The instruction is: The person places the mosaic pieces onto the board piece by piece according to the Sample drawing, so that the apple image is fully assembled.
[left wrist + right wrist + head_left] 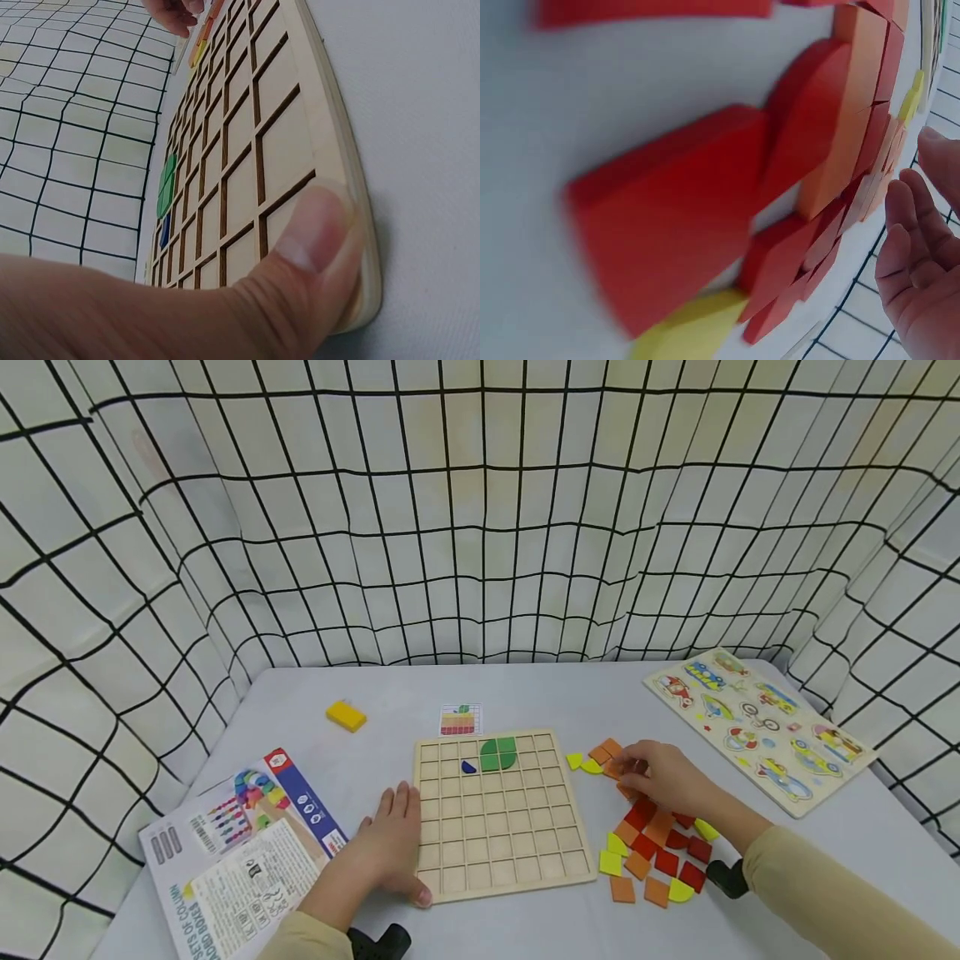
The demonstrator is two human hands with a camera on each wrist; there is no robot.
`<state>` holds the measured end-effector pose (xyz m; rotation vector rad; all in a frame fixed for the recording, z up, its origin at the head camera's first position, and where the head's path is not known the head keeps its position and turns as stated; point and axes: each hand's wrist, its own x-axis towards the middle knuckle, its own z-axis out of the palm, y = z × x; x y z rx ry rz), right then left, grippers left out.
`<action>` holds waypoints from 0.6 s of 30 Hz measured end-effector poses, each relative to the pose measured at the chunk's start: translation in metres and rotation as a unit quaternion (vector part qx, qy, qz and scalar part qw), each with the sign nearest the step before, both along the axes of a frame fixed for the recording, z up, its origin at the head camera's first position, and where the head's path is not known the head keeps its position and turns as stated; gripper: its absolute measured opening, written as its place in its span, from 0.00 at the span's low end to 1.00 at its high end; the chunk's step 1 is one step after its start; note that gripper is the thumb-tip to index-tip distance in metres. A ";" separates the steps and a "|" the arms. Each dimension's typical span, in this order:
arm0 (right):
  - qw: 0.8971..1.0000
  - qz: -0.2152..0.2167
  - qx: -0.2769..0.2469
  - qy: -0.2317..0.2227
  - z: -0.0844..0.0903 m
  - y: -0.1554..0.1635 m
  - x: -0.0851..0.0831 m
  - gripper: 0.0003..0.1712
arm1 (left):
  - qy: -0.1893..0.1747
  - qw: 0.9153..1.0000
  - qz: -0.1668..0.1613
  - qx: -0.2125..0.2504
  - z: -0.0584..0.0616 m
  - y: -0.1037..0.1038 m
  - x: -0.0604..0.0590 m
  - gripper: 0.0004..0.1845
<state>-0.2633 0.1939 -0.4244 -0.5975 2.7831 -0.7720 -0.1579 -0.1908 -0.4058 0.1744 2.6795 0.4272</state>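
Head view, grid board point(501, 852) holding green point(498, 753) and blue pieces point(468, 767), left hand point(390, 847) flat at its edge, right hand point(663, 777) fingering orange tiles point(609, 755), grip unclear.

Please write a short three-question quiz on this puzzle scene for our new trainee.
1. True or false: the grid board is completely filled.
2. Which hand rests on the board's edge? A) left B) right
3. What colour are the pieces under the right hand?

Key:
1. False: only green pieces and a blue piece sit in it.
2. A: the left hand, thumb on the corner.
3. Orange and red pieces, with some yellow.
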 end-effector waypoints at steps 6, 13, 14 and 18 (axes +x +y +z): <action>0.998 0.046 0.031 0.030 0.002 -0.032 -0.013 0.21 | -0.002 1.000 0.003 0.005 -0.002 -0.001 0.000 0.74; 0.993 0.085 0.064 0.043 -0.001 -0.053 -0.026 0.19 | 0.001 1.000 -0.003 0.001 -0.003 -0.001 0.000 0.74; 0.994 0.080 0.065 0.042 -0.002 -0.054 -0.027 0.18 | 0.001 1.000 -0.003 0.001 -0.003 -0.001 0.000 0.74; 0.995 0.069 0.055 0.035 -0.005 -0.058 -0.031 0.13 | 0.003 1.000 -0.003 0.000 -0.002 -0.001 0.000 0.73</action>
